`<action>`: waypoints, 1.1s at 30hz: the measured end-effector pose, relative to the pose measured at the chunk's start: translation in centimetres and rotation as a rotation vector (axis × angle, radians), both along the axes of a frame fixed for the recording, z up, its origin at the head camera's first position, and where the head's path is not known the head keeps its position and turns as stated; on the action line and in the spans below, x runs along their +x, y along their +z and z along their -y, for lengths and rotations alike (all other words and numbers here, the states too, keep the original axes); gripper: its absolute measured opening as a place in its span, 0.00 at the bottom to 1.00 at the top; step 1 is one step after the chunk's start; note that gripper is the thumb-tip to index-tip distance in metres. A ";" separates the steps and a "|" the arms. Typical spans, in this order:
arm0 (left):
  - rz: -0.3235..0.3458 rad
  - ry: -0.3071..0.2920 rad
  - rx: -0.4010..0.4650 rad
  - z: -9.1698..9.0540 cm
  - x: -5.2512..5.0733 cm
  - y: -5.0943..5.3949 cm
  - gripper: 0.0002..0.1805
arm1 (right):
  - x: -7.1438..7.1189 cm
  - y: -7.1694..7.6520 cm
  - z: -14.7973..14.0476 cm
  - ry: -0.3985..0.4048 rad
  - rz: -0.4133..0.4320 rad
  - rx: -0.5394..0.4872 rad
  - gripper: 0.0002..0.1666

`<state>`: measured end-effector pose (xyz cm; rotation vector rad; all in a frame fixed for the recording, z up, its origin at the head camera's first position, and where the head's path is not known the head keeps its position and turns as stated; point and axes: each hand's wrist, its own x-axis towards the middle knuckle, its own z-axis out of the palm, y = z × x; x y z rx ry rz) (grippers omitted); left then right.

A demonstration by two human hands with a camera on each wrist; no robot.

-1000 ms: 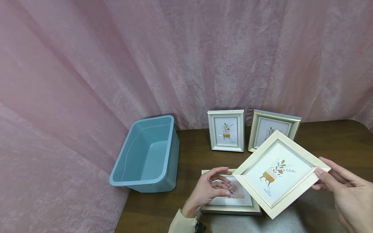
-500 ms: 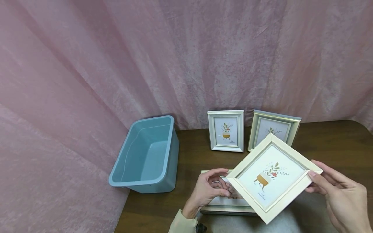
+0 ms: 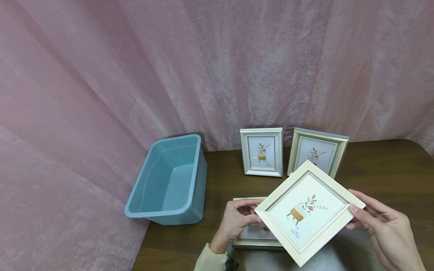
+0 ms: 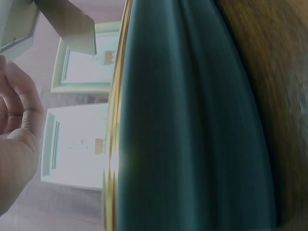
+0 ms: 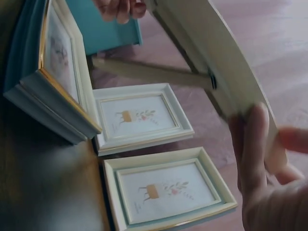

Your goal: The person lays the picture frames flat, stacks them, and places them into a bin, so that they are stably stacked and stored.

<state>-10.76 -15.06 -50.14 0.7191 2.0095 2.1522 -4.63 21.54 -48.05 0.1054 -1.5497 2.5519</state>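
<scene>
A cream picture frame (image 3: 306, 210) with a potted-flower print is held up tilted, one corner pointing up. My right hand (image 3: 386, 226) grips its right corner, thumb on the front and fingers behind. At its left corner, my left hand (image 3: 234, 224) pinches with thumb and fingers. The right wrist view shows the back of this frame, with its support leg (image 5: 154, 72) swung out. Below lies a stack of picture frames (image 3: 255, 243), partly hidden by the left hand and the held frame.
A white picture frame (image 3: 262, 169) and a cream-gold one (image 3: 294, 152) stand at the back of the brown table (image 3: 390, 165); the held frame overlaps the second. To the left is a blue plastic bin (image 3: 200, 188). A pink curtain (image 3: 217, 67) hangs behind.
The held picture frame and my right hand have moved left and slightly down. My left hand, earlier apart from the frame with fingers loosely bent, now pinches its left corner.
</scene>
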 end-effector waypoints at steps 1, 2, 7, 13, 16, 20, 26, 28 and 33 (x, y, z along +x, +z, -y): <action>-0.011 0.007 -0.007 0.2 -0.1 -0.1 0.36 | 0.0 -0.2 -0.3 0.048 -0.007 0.032 0.34; -0.021 0.012 -0.019 0.3 -0.1 -0.1 0.37 | 0.1 -0.4 -0.6 0.098 -0.010 0.064 0.35; -0.059 -0.031 -0.036 1.0 -0.5 -0.4 0.48 | 0.1 -1.3 -1.5 0.293 -0.074 0.139 0.40; -0.001 -0.240 -0.024 1.2 -0.8 -0.7 0.62 | -0.2 -1.9 -1.5 0.385 -0.177 0.067 0.41; 0.062 -0.315 -0.022 1.2 -0.6 -0.5 0.69 | -0.2 -2.0 -1.4 0.400 -0.199 0.056 0.41; 0.118 -0.351 -0.004 1.2 -0.2 -0.3 0.71 | -0.2 -2.2 -1.3 0.392 -0.186 0.073 0.41; 0.065 -0.305 0.044 1.4 -0.4 -0.5 0.61 | -0.2 -2.3 -1.3 0.382 -0.180 0.069 0.41; 0.050 -0.296 0.071 1.6 -0.4 -0.6 0.58 | -0.2 -2.3 -1.3 0.376 -0.177 0.069 0.40; 0.027 -0.272 0.116 1.7 -0.4 -0.7 0.54 | -0.1 -2.5 -1.2 0.364 -0.180 0.072 0.40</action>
